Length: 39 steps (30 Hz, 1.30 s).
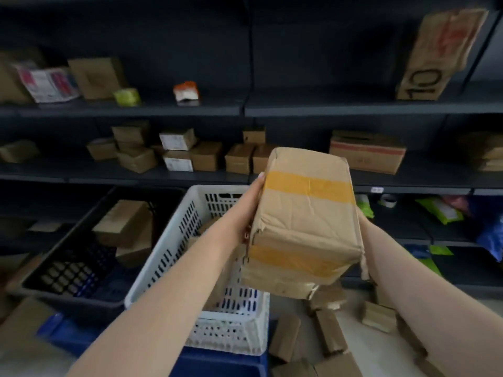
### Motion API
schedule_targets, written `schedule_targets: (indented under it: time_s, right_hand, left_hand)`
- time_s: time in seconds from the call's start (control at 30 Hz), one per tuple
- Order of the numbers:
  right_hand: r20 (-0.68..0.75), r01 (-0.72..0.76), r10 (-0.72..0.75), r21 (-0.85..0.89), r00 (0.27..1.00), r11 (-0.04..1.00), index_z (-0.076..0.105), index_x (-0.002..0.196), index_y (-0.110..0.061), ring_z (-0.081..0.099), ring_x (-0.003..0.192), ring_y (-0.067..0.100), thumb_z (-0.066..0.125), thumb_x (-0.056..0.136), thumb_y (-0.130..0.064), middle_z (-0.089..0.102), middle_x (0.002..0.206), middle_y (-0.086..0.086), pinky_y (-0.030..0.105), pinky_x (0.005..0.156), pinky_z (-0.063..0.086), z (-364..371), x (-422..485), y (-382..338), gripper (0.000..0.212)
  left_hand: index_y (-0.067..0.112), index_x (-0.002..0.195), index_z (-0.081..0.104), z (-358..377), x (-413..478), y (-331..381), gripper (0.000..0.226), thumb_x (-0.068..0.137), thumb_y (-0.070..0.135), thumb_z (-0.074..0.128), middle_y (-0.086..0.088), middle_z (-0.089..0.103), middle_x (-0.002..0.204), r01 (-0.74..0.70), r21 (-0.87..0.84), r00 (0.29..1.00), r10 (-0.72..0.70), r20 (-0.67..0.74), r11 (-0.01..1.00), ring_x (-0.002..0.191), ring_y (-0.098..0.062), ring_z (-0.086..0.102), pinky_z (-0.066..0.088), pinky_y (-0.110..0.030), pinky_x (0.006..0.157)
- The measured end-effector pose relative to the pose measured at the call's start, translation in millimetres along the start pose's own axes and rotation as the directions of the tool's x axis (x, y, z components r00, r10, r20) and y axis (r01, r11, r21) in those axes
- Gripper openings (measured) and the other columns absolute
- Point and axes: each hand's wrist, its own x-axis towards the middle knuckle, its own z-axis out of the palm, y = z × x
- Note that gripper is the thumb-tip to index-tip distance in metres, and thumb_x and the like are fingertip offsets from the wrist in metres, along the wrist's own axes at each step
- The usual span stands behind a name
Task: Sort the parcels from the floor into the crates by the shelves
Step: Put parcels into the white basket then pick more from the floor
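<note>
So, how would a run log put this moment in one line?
stage: carry | left hand, right hand: hold taped parcel | near white crate | floor parcels: remain

Small brown parcels are scattered on the pale floor at the lower right. A black crate and a white crate are seen low before the dark shelves. Cardboard boxes are crowded on the middle shelf; on the upper shelf a card marked 10 is leaned.
</note>
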Motion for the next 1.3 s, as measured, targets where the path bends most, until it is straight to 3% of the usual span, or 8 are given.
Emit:
schedule_targets:
  time_s: [0.2, 0.47, 0.67, 0.77, 0.87, 0.97, 1.13, 1.3]
  right_hand:
    - [0.207, -0.133, 0.136, -0.027, 0.969, 0.991, 0.049, 0.064, -0.017, 0.053, 0.042, 0.016, 0.039, 0.101, -0.028, 0.057, 0.052, 0.001, 0.021, 0.041, 0.045, 127.2, -87.6, 46.7, 0.041]
    - [0.218, -0.243, 0.232, 0.021, 0.948, 0.970, 0.065, 0.087, -0.014, 0.066, 0.064, 0.028, 0.039, 0.097, -0.055, 0.071, 0.069, 0.011, 0.034, 0.055, 0.052, 177.4, -77.3, 85.6, 0.049]
    - [0.284, -0.096, 0.085, 0.025, 0.955, 0.995, 0.065, 0.119, -0.017, 0.065, 0.101, 0.032, 0.056, 0.086, -0.055, 0.070, 0.112, 0.012, 0.044, 0.091, 0.050, 178.6, -27.4, 50.4, 0.051]
    - [0.278, 0.057, -0.009, -0.167, 0.961, 0.984, 0.058, 0.120, -0.021, 0.056, 0.114, 0.024, 0.047, 0.094, -0.048, 0.062, 0.121, 0.003, 0.041, 0.093, 0.044, 179.2, -7.2, 27.7, 0.039]
    - [0.174, 0.069, 0.003, -0.403, 0.985, 0.913, 0.050, 0.123, -0.018, 0.054, 0.098, 0.013, 0.049, 0.098, -0.035, 0.058, 0.123, 0.003, 0.033, 0.081, 0.042, 170.9, 5.5, 16.7, 0.031]
    - [0.057, 0.006, 0.021, -0.430, 0.998, 0.903, 0.052, 0.118, -0.017, 0.057, 0.103, 0.024, 0.048, 0.099, -0.028, 0.061, 0.122, 0.015, 0.035, 0.086, 0.040, 148.3, 9.3, 23.4, 0.022]
    - [0.003, -0.103, 0.126, -0.558, 0.992, 0.824, 0.051, 0.131, -0.014, 0.064, 0.100, 0.026, 0.046, 0.099, -0.028, 0.066, 0.103, 0.012, 0.040, 0.094, 0.047, 123.1, -15.7, 49.3, 0.035]
    - [-0.065, -0.165, 0.160, -0.626, 0.985, 0.762, 0.055, 0.115, -0.014, 0.068, 0.095, 0.025, 0.053, 0.096, -0.029, 0.069, 0.102, 0.012, 0.042, 0.096, 0.050, 115.9, -70.3, 77.7, 0.024]
  left_hand:
    - [0.023, 0.092, 0.073, -127.7, -30.1, 8.2, 0.054, 0.087, 0.067, 0.043, -0.010, 0.074, 0.102, -0.023, 0.045, 0.988, 0.030, -0.151, 0.999, 0.089, -0.026, 0.069, 0.052, -0.038, 0.077]
    - [0.034, 0.117, 0.067, -218.9, 22.0, -51.4, 0.068, 0.072, 0.082, 0.051, -0.010, 0.064, 0.127, 0.035, -0.017, 0.967, -0.038, -0.253, 0.999, 0.117, -0.032, 0.059, 0.041, -0.053, 0.105]
    - [0.027, 0.104, 0.070, -186.0, 64.7, -9.1, 0.060, 0.095, 0.063, 0.023, -0.007, 0.067, 0.120, -0.098, -0.041, 0.965, 0.085, -0.248, 0.994, 0.103, -0.020, 0.066, 0.050, -0.035, 0.090]
    - [0.026, 0.104, 0.061, -176.0, 94.8, 24.7, 0.048, 0.098, 0.057, 0.025, -0.004, 0.063, 0.109, -0.137, 0.068, 0.925, 0.152, -0.347, 0.988, 0.092, -0.011, 0.065, 0.048, -0.020, 0.078]
    - [0.022, 0.129, 0.052, -179.6, 113.9, 37.8, 0.048, 0.097, 0.054, 0.036, -0.008, 0.057, 0.118, -0.023, 0.138, 0.870, 0.088, -0.486, 0.990, 0.112, -0.027, 0.054, 0.040, -0.034, 0.091]
    - [0.022, 0.067, 0.042, -192.3, 111.8, 24.0, 0.036, 0.098, 0.040, 0.046, 0.003, 0.035, 0.067, 0.073, 0.446, 0.873, 0.159, -0.460, 0.892, 0.059, -0.014, 0.039, 0.028, -0.027, 0.057]
    - [0.008, 0.112, 0.052, -204.0, 86.3, -18.7, 0.030, 0.092, 0.030, 0.055, -0.004, 0.045, 0.080, 0.329, 0.753, 0.933, -0.072, -0.353, 0.570, 0.073, -0.016, 0.046, 0.031, -0.027, 0.062]
    - [0.017, 0.082, 0.052, -167.1, 65.2, -16.0, 0.016, 0.094, 0.027, 0.052, 0.002, 0.044, 0.074, 0.086, 0.795, 0.984, 0.072, -0.161, 0.601, 0.064, -0.014, 0.045, 0.035, -0.028, 0.061]
